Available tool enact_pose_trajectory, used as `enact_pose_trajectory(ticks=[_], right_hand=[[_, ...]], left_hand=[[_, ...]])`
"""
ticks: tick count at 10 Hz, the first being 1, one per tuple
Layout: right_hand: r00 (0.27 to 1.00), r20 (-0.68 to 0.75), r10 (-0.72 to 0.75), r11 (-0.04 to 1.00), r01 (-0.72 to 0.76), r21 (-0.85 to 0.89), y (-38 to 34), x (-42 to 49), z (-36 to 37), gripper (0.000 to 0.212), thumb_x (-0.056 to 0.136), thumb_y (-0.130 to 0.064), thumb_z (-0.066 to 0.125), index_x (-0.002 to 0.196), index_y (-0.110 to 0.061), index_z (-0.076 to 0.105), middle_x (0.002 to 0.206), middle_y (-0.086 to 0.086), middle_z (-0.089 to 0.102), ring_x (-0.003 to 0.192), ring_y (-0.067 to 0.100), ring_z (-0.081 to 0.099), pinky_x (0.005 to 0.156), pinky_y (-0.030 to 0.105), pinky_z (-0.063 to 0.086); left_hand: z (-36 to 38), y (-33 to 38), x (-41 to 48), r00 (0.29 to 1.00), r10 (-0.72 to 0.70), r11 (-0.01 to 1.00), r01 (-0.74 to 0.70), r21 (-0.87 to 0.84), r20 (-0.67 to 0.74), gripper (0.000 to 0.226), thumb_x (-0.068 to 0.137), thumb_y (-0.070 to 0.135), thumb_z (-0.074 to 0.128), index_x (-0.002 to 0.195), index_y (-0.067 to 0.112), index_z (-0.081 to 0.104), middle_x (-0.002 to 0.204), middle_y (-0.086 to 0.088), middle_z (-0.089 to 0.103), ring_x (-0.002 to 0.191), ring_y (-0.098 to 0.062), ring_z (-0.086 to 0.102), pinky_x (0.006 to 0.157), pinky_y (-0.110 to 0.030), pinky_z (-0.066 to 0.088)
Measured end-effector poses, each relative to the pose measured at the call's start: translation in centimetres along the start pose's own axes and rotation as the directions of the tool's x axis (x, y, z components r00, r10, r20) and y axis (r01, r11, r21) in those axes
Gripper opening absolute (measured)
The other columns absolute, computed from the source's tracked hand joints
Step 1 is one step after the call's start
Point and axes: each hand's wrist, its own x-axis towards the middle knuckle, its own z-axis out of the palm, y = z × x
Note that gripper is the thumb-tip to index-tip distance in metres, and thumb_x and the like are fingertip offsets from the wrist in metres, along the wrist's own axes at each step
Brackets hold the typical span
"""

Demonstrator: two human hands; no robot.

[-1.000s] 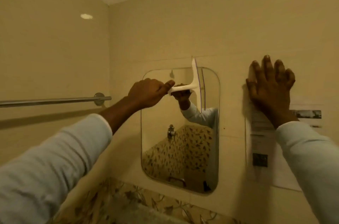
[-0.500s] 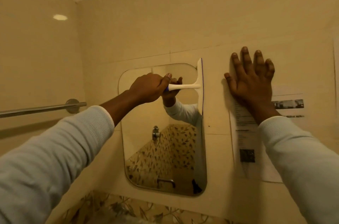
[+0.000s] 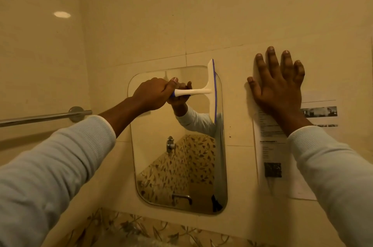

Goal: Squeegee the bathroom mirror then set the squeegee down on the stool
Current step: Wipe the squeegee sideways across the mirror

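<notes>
One squeegee (image 3: pixel 211 92) stands with its blade upright at the upper right edge of the mirror (image 3: pixel 173 157), handle running level leftward into the left hand (image 3: pixel 152 95), which grips its end. Most of the mirror lies below and left of the blade, so the next stroke looks like the left hand's alone. The right hand (image 3: pixel 279 89) rests flat and spread on the wall (image 3: pixel 232 24) just beside the mirror, over a paper notice (image 3: pixel 270 145).
</notes>
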Motion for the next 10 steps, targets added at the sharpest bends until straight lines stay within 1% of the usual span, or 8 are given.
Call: enact_pose_trajectory(ticks=[3, 5, 7, 8, 10], right_hand=[[1.0, 0.01, 0.004, 1.0, -0.004, -0.003, -0.1, -0.1, -0.1, 0.077, 0.106, -0.066, 0.022, 0.172, -0.028, 0.009, 0.18, 0.004, 0.0, 0.164, 0.04, 0.003, 0.128, 0.062, 0.007], [1.0, 0.019, 0.007, 1.0, -0.007, -0.004, -0.2, -0.1, -0.2, 0.077, 0.106, -0.066, 0.022, 0.172, -0.027, 0.009, 0.18, 0.005, 0.0, 0.164, 0.04, 0.003, 0.129, 0.063, 0.006], [1.0, 0.01, 0.003, 1.0, -0.003, -0.004, -0.1, 0.0, -0.1, 0.078, 0.105, -0.066, 0.02, 0.172, -0.028, 0.009, 0.18, 0.005, 0.0, 0.164, 0.04, 0.003, 0.128, 0.063, 0.006], [1.0, 0.001, 0.0, 1.0, 0.0, 0.002, -0.1, 0.0, -0.1, 0.077, 0.106, -0.066, 0.021, 0.172, -0.028, 0.01, 0.18, 0.005, 0.001, 0.164, 0.041, 0.004, 0.128, 0.063, 0.007], [1.0, -0.004, 0.001, 1.0, -0.001, 0.005, -0.1, 0.0, -0.1, 0.077, 0.106, -0.066, 0.021, 0.172, -0.027, 0.011, 0.18, 0.006, 0.003, 0.163, 0.042, 0.006, 0.128, 0.064, 0.007]], left_hand=[[-1.3, -4.9, -1.4, 0.996, -0.087, 0.996, 0.087, 0.019, -0.013, 0.054, 0.109, 0.047, 0.03, 0.066, 0.022, 0.052, 0.055, -0.001, 0.05, 0.049, -0.017, 0.046, 0.052, -0.026, 0.033], [-1.7, -8.0, -2.3, 0.996, -0.092, 0.994, 0.093, 0.054, -0.016, 0.057, 0.108, 0.048, 0.03, 0.063, 0.023, 0.053, 0.053, -0.002, 0.05, 0.046, -0.018, 0.046, 0.05, -0.026, 0.032], [-2.4, -10.4, -3.5, 0.992, -0.129, 0.99, 0.129, 0.065, -0.007, 0.061, 0.109, 0.046, 0.03, 0.061, 0.017, 0.055, 0.051, -0.004, 0.05, 0.045, -0.021, 0.045, 0.051, -0.027, 0.033], [-3.1, -11.6, -4.2, 0.986, -0.166, 0.982, 0.165, 0.096, 0.001, 0.062, 0.109, 0.046, 0.03, 0.063, 0.013, 0.057, 0.052, -0.007, 0.05, 0.047, -0.022, 0.045, 0.051, -0.029, 0.036], [-4.6, -13.3, -5.7, 0.973, -0.232, 0.959, 0.228, 0.17, 0.003, 0.061, 0.109, 0.046, 0.029, 0.064, 0.013, 0.056, 0.055, -0.01, 0.052, 0.05, -0.024, 0.047, 0.052, -0.028, 0.035]])
